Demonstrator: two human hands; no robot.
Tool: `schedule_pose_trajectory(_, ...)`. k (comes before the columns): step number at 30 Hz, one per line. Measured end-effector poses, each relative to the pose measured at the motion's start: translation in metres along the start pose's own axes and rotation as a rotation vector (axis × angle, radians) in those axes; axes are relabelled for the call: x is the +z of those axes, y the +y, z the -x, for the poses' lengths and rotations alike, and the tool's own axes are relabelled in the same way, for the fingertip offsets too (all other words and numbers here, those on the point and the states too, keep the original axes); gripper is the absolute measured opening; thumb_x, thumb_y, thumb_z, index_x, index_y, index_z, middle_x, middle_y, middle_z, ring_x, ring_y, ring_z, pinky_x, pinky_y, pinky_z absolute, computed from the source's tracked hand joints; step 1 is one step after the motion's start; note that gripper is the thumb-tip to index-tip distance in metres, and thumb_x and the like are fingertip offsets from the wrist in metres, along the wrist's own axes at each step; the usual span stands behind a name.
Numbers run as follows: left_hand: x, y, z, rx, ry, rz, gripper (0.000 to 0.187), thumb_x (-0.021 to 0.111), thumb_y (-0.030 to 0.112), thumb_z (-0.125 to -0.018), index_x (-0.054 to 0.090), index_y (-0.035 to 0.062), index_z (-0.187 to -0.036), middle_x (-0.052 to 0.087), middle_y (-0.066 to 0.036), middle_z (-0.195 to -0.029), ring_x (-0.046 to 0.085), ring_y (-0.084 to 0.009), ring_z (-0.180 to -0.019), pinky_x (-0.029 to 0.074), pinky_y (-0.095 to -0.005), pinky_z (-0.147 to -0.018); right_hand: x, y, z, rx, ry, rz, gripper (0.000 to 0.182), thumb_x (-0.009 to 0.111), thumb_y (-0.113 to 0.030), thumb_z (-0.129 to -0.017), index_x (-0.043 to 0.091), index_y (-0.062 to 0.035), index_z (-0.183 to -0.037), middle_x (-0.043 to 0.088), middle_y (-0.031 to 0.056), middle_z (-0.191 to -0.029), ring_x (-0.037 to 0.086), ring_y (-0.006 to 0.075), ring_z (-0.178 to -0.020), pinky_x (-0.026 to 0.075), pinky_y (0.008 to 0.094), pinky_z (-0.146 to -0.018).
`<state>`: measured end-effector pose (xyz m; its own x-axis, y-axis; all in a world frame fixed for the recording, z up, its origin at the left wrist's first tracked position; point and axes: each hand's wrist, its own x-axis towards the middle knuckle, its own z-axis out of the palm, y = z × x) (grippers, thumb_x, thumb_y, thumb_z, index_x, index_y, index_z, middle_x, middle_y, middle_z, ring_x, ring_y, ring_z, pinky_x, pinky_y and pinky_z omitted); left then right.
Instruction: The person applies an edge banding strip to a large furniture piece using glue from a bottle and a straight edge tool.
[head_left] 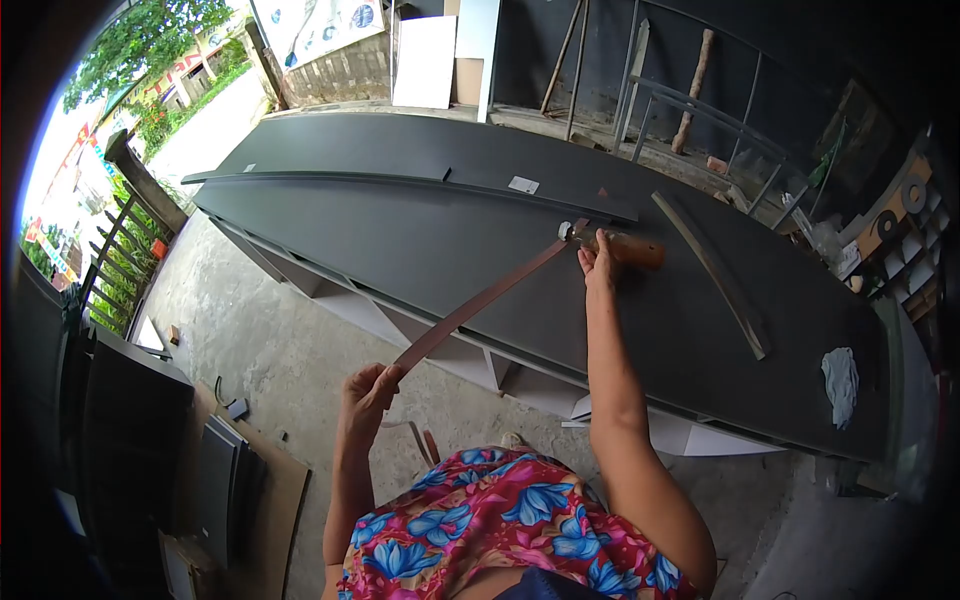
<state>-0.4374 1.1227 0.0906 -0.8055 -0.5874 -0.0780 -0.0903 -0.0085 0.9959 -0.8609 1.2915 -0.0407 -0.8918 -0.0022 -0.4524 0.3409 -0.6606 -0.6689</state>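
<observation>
A long brown strip slants up from my left hand, whose fingers are closed round its lower end. Its upper end lies beside the pale cap of a bottle with orange-brown contents. My right hand is closed on the bottle near its neck, above a large dark grey panel. The bottle is tilted on its side, its cap pointing left. Whether the fingers of my right hand also touch the strip cannot be made out.
On the panel lie a long dark strip, a narrow curved-looking strip, a white label and a pale cloth. Dark boards lean at the lower left. Metal frames stand behind the panel.
</observation>
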Motion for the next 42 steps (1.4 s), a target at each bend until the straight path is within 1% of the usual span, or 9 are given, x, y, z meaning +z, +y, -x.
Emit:
schedule_pose_trajectory(5,-0.006,-0.004,0.003,-0.02,-0.139,0.026,0.025,0.06,0.027,-0.088,0.062,0.0035,-0.078,0.05,0.005,-0.063,0.04,-0.0023,-0.055,0.032,-0.0189,-0.05,-0.006,0.022,0.052,0.015,-0.018,-0.022,0.057,0.08,-0.022,-0.069,0.048,-0.0079,-0.113,0.056,0.0081,-0.098,0.06,0.0191,-0.076,0.055,0.0308,-0.069)
schedule_pose_trajectory(10,-0.019,-0.016,0.008,-0.07,-0.3,-0.004,0.022,0.06,0.025,-0.088,0.061,0.0028,-0.085,0.052,0.003,-0.065,0.045,-0.0044,-0.06,0.038,-0.0198,-0.056,-0.026,0.05,0.103,0.084,-0.067,-0.107,0.051,0.079,-0.019,-0.07,0.048,-0.0106,-0.11,0.062,0.0066,-0.088,0.064,0.0209,-0.063,0.055,0.033,-0.064)
schedule_pose_trajectory(15,-0.033,-0.039,0.008,-0.147,-0.412,0.055,0.019,0.061,0.024,-0.087,0.059,0.0051,-0.089,0.06,-0.002,-0.073,0.053,-0.0064,-0.063,0.041,-0.0191,-0.054,-0.037,0.067,0.178,0.061,-0.087,-0.125,0.051,0.079,-0.019,-0.07,0.048,-0.012,-0.11,0.061,0.0061,-0.089,0.065,0.0208,-0.066,0.055,0.0334,-0.064)
schedule_pose_trajectory(18,-0.038,-0.05,0.005,-0.186,-0.484,0.11,0.019,0.059,0.022,-0.087,0.057,0.0034,-0.092,0.065,-0.006,-0.08,0.058,-0.0092,-0.069,0.044,-0.02,-0.059,-0.045,0.081,0.218,0.007,-0.135,-0.114,0.05,0.078,-0.02,-0.071,0.048,-0.0124,-0.11,0.061,0.0055,-0.091,0.065,0.0207,-0.068,0.055,0.0336,-0.065)
schedule_pose_trajectory(24,-0.043,-0.059,0.008,-0.268,-0.48,0.184,0.025,0.063,0.018,-0.084,0.06,0.0011,-0.103,0.065,-0.009,-0.081,0.06,-0.0126,-0.069,0.047,-0.0221,-0.06,-0.059,0.096,0.291,-0.015,-0.161,-0.075,0.05,0.079,-0.021,-0.071,0.048,-0.0133,-0.109,0.059,0.0047,-0.094,0.064,0.0206,-0.08,0.055,0.0331,-0.067)
schedule_pose_trajectory(29,-0.051,-0.08,-0.002,-0.308,-0.637,0.149,0.032,0.063,0.017,-0.084,0.058,0.0009,-0.111,0.066,-0.008,-0.085,0.061,-0.013,-0.072,0.048,-0.0232,-0.062,-0.067,0.104,0.336,-0.038,-0.207,-0.039,0.043,0.078,-0.023,-0.071,0.052,-0.0139,-0.105,0.06,0.0026,-0.093,0.064,0.0192,-0.08,0.054,0.0337,-0.069)
schedule_pose_trajectory(36,-0.048,-0.06,0.023,-0.381,-0.616,0.116,0.039,0.063,0.017,-0.084,0.055,0.0038,-0.119,0.065,-0.008,-0.088,0.061,-0.0143,-0.077,0.047,-0.0259,-0.064,-0.07,0.095,0.35,-0.084,-0.24,0.041,0.041,0.076,-0.024,-0.073,0.052,-0.0121,-0.104,0.06,0.0021,-0.094,0.063,0.0157,-0.082,0.053,0.0318,-0.068)
schedule_pose_trajectory(39,-0.051,-0.076,0.024,-0.297,-0.641,0.101,0.039,0.062,0.016,-0.083,0.054,0.0011,-0.118,0.064,-0.008,-0.091,0.062,-0.0147,-0.079,0.048,-0.0253,-0.066,-0.077,0.098,0.36,-0.073,-0.303,0.087,0.042,0.075,-0.024,-0.074,0.051,-0.0105,-0.105,0.06,0.0031,-0.095,0.063,0.0154,-0.084,0.053,0.0306,-0.067)
schedule_pose_trajectory(42,-0.055,-0.093,0.02,-0.312,-0.684,0.104,0.039,0.063,0.014,-0.082,0.054,-0.0022,-0.117,0.064,-0.008,-0.093,0.062,-0.0148,-0.079,0.048,-0.0249,-0.067,-0.084,0.105,0.376,-0.023,-0.342,0.123,0.042,0.074,-0.025,-0.075,0.05,-0.0107,-0.106,0.06,0.0031,-0.095,0.063,0.0156,-0.084,0.054,0.0306,-0.067)
